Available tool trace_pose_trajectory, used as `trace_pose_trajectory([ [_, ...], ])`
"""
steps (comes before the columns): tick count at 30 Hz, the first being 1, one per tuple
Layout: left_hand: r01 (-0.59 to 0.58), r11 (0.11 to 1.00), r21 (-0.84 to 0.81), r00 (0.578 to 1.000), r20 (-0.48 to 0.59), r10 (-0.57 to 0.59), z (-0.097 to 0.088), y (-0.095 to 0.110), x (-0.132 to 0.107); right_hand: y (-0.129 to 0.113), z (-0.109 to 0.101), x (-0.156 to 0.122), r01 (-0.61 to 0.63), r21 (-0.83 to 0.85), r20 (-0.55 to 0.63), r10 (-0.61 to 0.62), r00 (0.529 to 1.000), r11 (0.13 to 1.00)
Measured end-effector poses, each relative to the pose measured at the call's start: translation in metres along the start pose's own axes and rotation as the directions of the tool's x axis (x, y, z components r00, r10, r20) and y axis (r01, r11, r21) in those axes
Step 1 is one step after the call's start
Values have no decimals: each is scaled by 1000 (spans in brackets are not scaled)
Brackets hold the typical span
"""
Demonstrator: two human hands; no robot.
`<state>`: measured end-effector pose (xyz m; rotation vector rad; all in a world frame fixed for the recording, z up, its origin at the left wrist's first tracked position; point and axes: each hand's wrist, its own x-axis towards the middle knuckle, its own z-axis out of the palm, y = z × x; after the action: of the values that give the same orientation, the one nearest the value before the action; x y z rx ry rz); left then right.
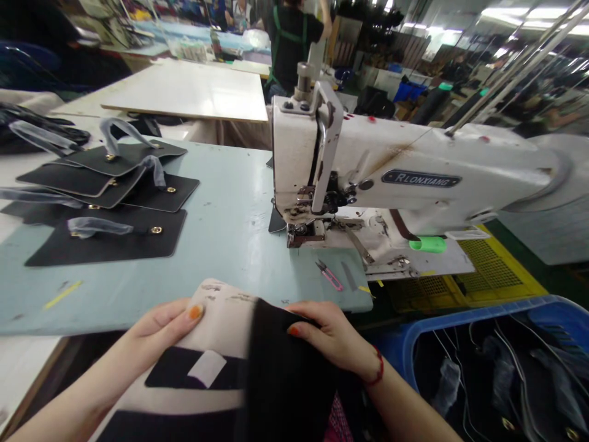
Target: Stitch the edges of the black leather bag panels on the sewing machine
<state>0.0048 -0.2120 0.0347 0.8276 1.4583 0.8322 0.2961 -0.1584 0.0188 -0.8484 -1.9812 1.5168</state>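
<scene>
My left hand [163, 328] grips the left edge of a pale panel [221, 331] with black patches, thumb pressed on top. My right hand [331, 334] pinches a black fabric piece [283, 374] that lies over the panel's right side. Both pieces rest at the near edge of the light blue sewing table [225, 233]. The white sewing machine [368, 172] stands just beyond, its needle area [301, 230] a short way ahead of my hands.
Black flaps with snaps and clear straps [105, 196] are piled at the table's left. Pink thread snips [329, 275] lie near the machine. A blue bin [497, 362] of black pieces sits at lower right. A person in a green apron [292, 43] stands behind.
</scene>
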Motion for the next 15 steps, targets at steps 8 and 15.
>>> trace_pose_trajectory([
  [8, -282, 959, -10, 954, -106, 280, -5, -18, 6, 16, 12, -9, -125, 70, -65, 130, 989, 990],
  [15, -96, 995, 14, 995, -28, 97, -23, -34, 4, 20, 12, -11, -125, 58, -83, 130, 988, 990],
])
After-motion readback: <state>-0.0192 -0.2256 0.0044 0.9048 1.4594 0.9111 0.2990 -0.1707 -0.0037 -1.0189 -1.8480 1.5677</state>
